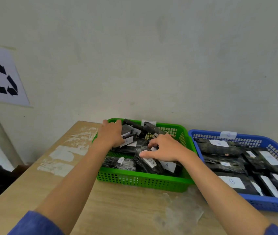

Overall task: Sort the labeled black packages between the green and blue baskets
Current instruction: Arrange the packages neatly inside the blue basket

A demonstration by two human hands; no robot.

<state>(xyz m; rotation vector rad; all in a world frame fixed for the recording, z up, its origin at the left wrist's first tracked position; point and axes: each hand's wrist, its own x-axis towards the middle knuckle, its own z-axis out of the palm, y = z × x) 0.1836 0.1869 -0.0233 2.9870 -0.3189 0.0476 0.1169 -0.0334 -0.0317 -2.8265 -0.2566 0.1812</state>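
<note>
My left hand [112, 134] over the green basket's [143, 181] far left corner, its grip I cannot tell, my right hand [166, 149] pinching a labeled black package [149, 164] heaped inside, blue basket [257, 203] of packages just beside.

A white sheet [1, 76] on the wall at left carries a black recycling symbol of three arrows. In the green basket [143, 181], a handwritten "A" marks the white label of the near-right package [168, 165]. Another "A" shows on the label of the far package [126, 141] beside the left hand [112, 134]. Marks on the label of the middle package [150, 162], pinched by the right hand [165, 150], are too blurred to read. In the blue basket [262, 203], the front package [232, 181] reads "B" in blue ink. The green basket's rim tag [147, 122] and the blue basket's rim tag [228, 134] cannot be read.
</note>
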